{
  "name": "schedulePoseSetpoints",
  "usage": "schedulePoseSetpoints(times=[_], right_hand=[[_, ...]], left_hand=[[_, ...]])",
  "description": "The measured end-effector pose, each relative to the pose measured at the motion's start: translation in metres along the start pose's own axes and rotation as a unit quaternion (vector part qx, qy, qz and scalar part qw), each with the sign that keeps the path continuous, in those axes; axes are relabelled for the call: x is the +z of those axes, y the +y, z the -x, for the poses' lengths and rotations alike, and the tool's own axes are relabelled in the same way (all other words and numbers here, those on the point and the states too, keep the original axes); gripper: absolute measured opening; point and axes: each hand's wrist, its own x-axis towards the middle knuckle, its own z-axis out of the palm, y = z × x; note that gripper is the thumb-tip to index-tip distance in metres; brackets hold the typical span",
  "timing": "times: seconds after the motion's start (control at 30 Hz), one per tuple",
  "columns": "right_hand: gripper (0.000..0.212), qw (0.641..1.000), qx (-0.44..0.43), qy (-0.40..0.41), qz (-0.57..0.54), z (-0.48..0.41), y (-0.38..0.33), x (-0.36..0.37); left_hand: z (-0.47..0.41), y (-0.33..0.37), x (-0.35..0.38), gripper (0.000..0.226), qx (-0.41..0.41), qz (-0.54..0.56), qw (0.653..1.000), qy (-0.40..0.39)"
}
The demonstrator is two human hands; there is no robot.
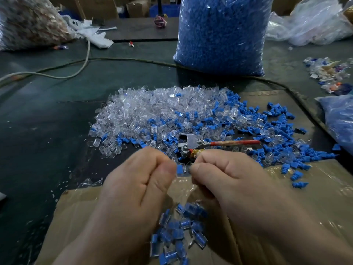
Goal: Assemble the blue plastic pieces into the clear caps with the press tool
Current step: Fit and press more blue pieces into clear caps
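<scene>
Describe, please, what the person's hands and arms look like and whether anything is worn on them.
Both are bare. The left hand and right hand wear no gloves, and no rings show on the fingers. The left forearm and right forearm are uncovered to the frame's edge: no sleeves, watch or bands in view.

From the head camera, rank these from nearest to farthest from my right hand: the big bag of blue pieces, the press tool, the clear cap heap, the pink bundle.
1. press tool, lying just beyond the right hand.
2. clear cap heap, ahead and to the left.
3. big bag of blue pieces, standing far ahead.
4. pink bundle, on the back surface, past the bag's left side.
</scene>
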Motion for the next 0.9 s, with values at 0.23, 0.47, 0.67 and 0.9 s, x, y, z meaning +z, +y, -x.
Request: schedulePoseSetpoints(times=[0.23,0.47,0.67,0.9], right_hand=[[0.022,0.926,-0.100,-0.059,0.359,-0.001,0.010,-0.001],[0.015,0.927,-0.081,-0.109,0.348,-0.001,0.009,-0.006],[0.033,0.932,-0.094,0.028,0.350,-0.016,0.020,0.009],[0.023,0.899,-0.121,0.027,0.419,-0.028,0.023,0.020]], left_hand=[[0.003,-0.010,0.010,0.054,0.017,-0.182,0.975,-0.126],[0.004,-0.007,0.013,0.033,-0.008,-0.159,0.977,-0.140],[-0.003,-0.025,0.000,0.028,-0.150,-0.225,0.962,0.042],[-0.006,-0.033,-0.006,0.025,-0.222,-0.355,0.905,-0.079]])
